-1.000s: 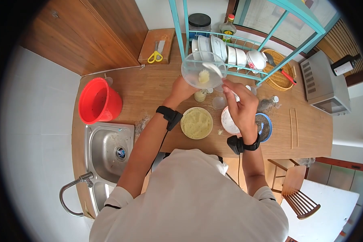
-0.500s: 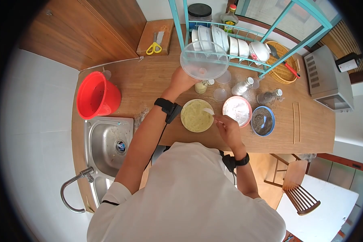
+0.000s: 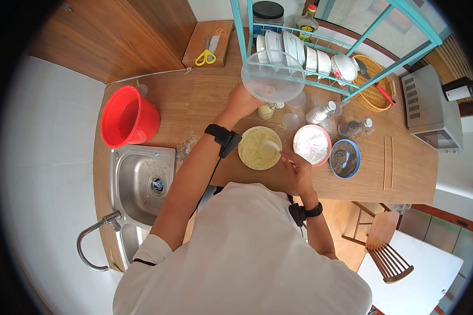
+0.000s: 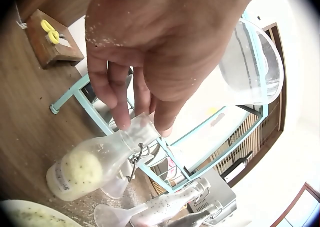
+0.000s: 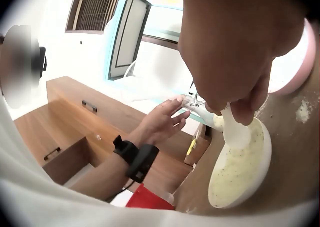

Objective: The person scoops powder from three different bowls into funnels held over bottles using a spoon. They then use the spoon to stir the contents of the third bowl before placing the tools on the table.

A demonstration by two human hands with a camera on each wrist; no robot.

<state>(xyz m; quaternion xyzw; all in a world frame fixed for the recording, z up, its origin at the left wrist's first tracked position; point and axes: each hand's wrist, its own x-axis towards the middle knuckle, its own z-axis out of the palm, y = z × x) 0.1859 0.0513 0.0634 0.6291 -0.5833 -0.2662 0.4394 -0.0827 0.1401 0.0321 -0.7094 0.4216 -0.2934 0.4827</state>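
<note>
My left hand [image 3: 239,103] pinches the neck of a swing-top glass bottle [image 4: 82,169] with pale yellow powder inside. A large clear funnel [image 3: 273,79] stands above the bottle's mouth, beside that hand; its spout is hidden by the fingers. My right hand [image 3: 298,174] holds a white spoon [image 3: 271,145] by its handle. The spoon's bowl dips into the yellow-green powder in a pale bowl [image 5: 215,199] in front of my body. In the right wrist view the spoon head lies at the powder's surface.
Right of the pale bowl stand a pink-rimmed bowl [image 3: 329,147] of white powder and a blue bowl [image 3: 359,160] of dark grains. Two more bottles and small funnels [image 3: 290,122] stand behind. A turquoise dish rack [image 3: 326,85] rises at the back. Left are a red bucket [image 3: 129,118] and sink [image 3: 142,186].
A second ago the spoon was over the funnel, with a yellow clump visible in it. My right hand has come down to the bowl, and the funnel shows no clump. The left hand stays at the bottle.
</note>
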